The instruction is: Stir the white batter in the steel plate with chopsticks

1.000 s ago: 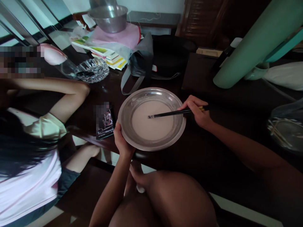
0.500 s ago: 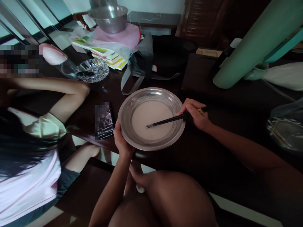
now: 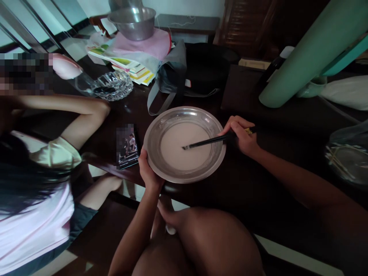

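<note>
Chopsticks (image 3: 201, 142), in the head view, have shifted slightly rightward and away from us since the earlier frame, tips at the pale liquid (image 3: 178, 134); we judge it stirring. Our right hand (image 3: 243, 135) grips them; our left hand (image 3: 148, 170) clasps the metal bowl (image 3: 152, 147), at the table (image 3: 230, 168) edge. Phone (image 3: 129, 149) and strap (image 3: 159, 105) crowd left and behind; rightward we have more room.

The room is rather dim, with a cool, bluish light at the upper left; a dark, glossy table (image 3: 133, 111) reflects a little of it; behind stand a pale wall (image 3: 198, 5), a low grey shelf (image 3: 188, 22) and brown slatted woodwork (image 3: 247, 27); slanting bars (image 3: 25, 28) cross the upper left corner; below, a dark bench (image 3: 97, 234) stands over pale floor (image 3: 299, 255).
</note>
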A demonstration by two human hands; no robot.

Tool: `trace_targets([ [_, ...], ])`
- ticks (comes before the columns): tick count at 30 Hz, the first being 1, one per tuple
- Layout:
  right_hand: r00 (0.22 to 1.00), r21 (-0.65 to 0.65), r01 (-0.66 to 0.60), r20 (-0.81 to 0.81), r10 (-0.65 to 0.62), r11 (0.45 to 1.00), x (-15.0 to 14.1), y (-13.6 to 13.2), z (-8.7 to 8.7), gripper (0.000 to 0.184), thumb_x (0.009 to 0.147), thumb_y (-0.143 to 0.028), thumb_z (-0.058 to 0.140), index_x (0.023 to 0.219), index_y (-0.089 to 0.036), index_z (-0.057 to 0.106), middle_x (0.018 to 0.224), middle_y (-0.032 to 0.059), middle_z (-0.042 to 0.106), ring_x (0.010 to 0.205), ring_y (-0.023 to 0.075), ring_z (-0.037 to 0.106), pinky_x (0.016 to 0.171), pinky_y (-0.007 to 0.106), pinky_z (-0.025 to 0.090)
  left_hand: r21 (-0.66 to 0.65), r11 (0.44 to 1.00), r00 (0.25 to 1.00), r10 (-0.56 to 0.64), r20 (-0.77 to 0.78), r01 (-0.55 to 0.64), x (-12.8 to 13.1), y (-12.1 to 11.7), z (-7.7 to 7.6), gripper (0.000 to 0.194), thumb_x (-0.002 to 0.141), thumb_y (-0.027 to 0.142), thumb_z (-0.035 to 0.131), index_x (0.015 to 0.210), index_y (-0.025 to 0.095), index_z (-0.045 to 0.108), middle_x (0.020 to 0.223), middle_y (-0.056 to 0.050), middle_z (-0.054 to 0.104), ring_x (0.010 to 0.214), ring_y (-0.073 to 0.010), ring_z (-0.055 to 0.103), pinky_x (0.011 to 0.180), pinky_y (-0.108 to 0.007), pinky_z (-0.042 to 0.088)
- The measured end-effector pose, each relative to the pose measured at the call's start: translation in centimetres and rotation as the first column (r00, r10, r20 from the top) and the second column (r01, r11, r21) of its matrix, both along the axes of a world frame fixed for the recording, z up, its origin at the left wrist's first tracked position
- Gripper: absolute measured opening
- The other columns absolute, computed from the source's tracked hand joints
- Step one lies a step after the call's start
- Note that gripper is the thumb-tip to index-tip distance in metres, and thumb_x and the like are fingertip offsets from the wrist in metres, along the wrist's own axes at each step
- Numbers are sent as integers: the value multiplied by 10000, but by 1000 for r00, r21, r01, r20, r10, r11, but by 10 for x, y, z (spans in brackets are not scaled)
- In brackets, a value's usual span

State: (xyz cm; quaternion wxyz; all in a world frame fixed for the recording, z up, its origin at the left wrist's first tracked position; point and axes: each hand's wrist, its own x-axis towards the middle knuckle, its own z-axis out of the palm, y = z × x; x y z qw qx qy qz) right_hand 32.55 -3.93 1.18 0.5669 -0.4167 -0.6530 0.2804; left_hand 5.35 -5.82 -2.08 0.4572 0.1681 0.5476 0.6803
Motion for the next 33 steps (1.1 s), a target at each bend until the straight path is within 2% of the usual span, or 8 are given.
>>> trace_targets([
  [3, 997, -6, -72, 20, 72, 997, -1, -1, -1, 382, 997, -426, 506, 737, -254, 727, 694, 10, 682, 658, 158, 599, 642, 346, 481, 12, 1000, 1000, -6, -2, 6, 0, 0, -1, 345, 759, 527, 649, 901, 219, 711, 878, 3, 725, 941, -189, 659, 863, -281, 493],
  [8, 1000, 3, 3, -1, -3, 1000, -1, -1, 0, 387, 986, -449, 519, 712, -256, 713, 689, 11, 685, 665, 169, 605, 660, 362, 493, 7, 1000, 1000, 13, 16, -13, 1, 0, 3, 314, 735, 500, 668, 863, 216, 708, 865, 7, 727, 858, -175, 657, 809, -274, 498],
  [14, 998, -19, -44, 47, 45, 999, -1, 0, 1, 359, 983, -439, 527, 744, -264, 730, 736, 16, 705, 705, 177, 627, 689, 374, 504, -9, 999, 999, 32, 20, -32, 2, 0, 5, 284, 739, 486, 667, 825, 217, 702, 861, 16, 727, 816, -156, 649, 784, -259, 503],
  [18, 1000, 1, 19, -5, -19, 1000, -1, 0, 1, 395, 983, -466, 516, 702, -266, 709, 671, 6, 686, 654, 170, 604, 654, 367, 496, -4, 1000, 1000, 29, -10, -29, 2, -1, 3, 312, 757, 503, 656, 876, 220, 712, 846, 12, 713, 853, -171, 652, 798, -269, 500],
  [22, 997, -27, -53, 52, 54, 998, -1, -1, 0, 379, 989, -452, 512, 736, -264, 722, 721, 15, 707, 688, 175, 618, 676, 372, 501, -13, 999, 999, 45, -24, -45, 1, -1, 2, 322, 766, 508, 654, 886, 217, 717, 851, 8, 705, 905, -184, 652, 827, -275, 495],
  [26, 1000, 0, -8, 30, 8, 1000, 0, 0, -1, 376, 989, -447, 515, 733, -267, 724, 729, 15, 701, 697, 179, 623, 689, 377, 501, -9, 999, 999, 31, -31, -32, 2, -1, 3, 325, 756, 520, 656, 866, 218, 705, 835, 15, 700, 864, -177, 645, 816, -276, 495],
  [31, 995, -24, -88, 39, 89, 996, 0, -1, -1, 375, 981, -472, 518, 744, -263, 721, 720, 18, 711, 670, 179, 622, 649, 370, 506, 8, 1000, 999, -5, -35, 6, 0, -1, 2, 325, 750, 526, 650, 860, 222, 685, 868, 11, 703, 924, -185, 640, 849, -279, 475],
  [33, 996, -18, -62, 59, 63, 998, 0, 0, -1, 373, 975, -484, 528, 752, -262, 728, 745, 22, 717, 698, 181, 630, 687, 380, 510, 29, 999, 999, -30, -38, 31, -1, -1, 1, 327, 751, 532, 648, 855, 224, 679, 863, 7, 701, 936, -192, 641, 850, -284, 475],
])
